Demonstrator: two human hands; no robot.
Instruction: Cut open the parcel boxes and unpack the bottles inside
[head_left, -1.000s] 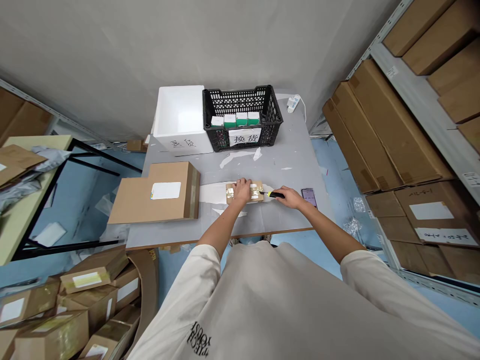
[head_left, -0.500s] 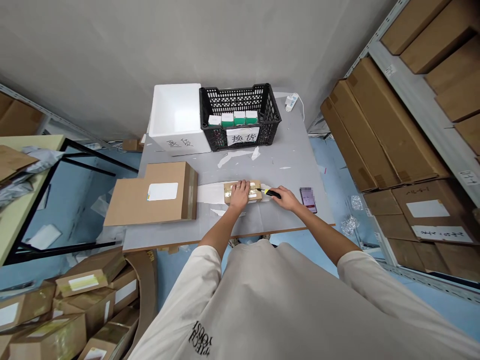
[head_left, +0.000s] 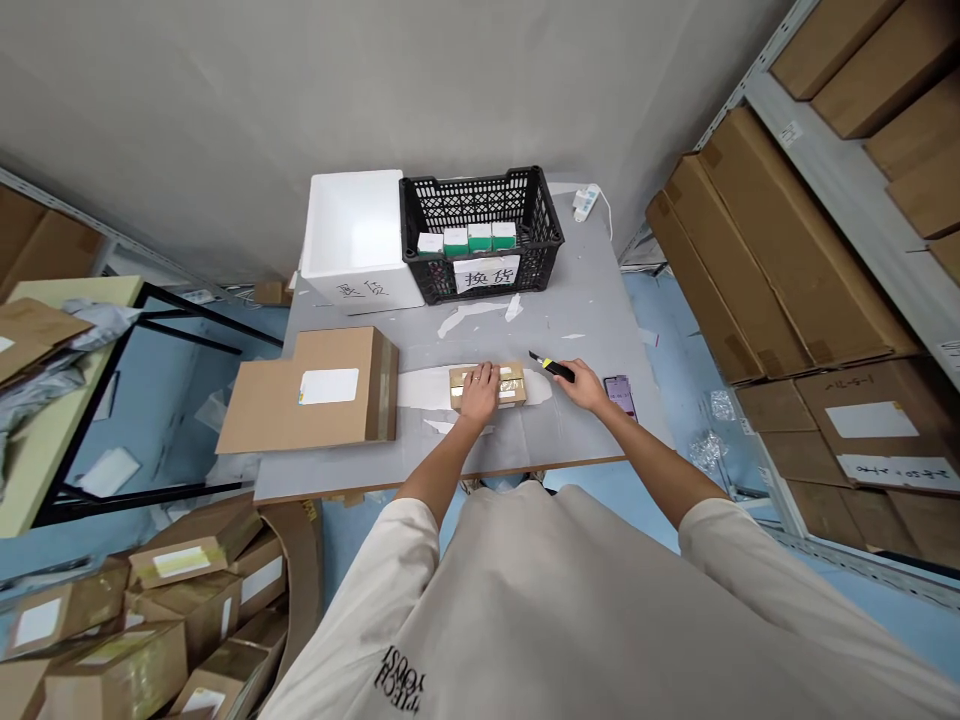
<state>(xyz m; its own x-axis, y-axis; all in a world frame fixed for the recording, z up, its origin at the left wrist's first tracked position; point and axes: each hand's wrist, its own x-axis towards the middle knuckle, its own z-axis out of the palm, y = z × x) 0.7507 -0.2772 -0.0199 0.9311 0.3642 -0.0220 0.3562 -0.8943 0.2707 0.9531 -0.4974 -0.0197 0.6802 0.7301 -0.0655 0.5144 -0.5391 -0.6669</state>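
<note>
On the table [head_left: 525, 440], a small taped cardboard box [head_left: 512, 388] lies in front of me. My left hand [head_left: 481, 390] is over its top, fingers curving toward the far edge and gripping it; part of the lid is hidden under the hand. To the right of the box, my right hand [head_left: 581, 382] is closed round the black and yellow handle of a utility knife [head_left: 551, 367]. The knife's blade points up and left, apart from the box. Beside my right hand lies a phone [head_left: 620, 396].
A black crate [head_left: 525, 265] with several green-white boxes stands at the back, next to a white foam box [head_left: 322, 285]. An opened carton [head_left: 330, 420] lies left. Parcels [head_left: 180, 570] fill a bin at lower left. Shelved cartons [head_left: 795, 270] are on the right; paper scraps [head_left: 469, 312] on the table.
My right hand has drawn the knife up and right, off the box's taped top. My left hand has stayed on the box. A dark slit shows along the box's top.
</note>
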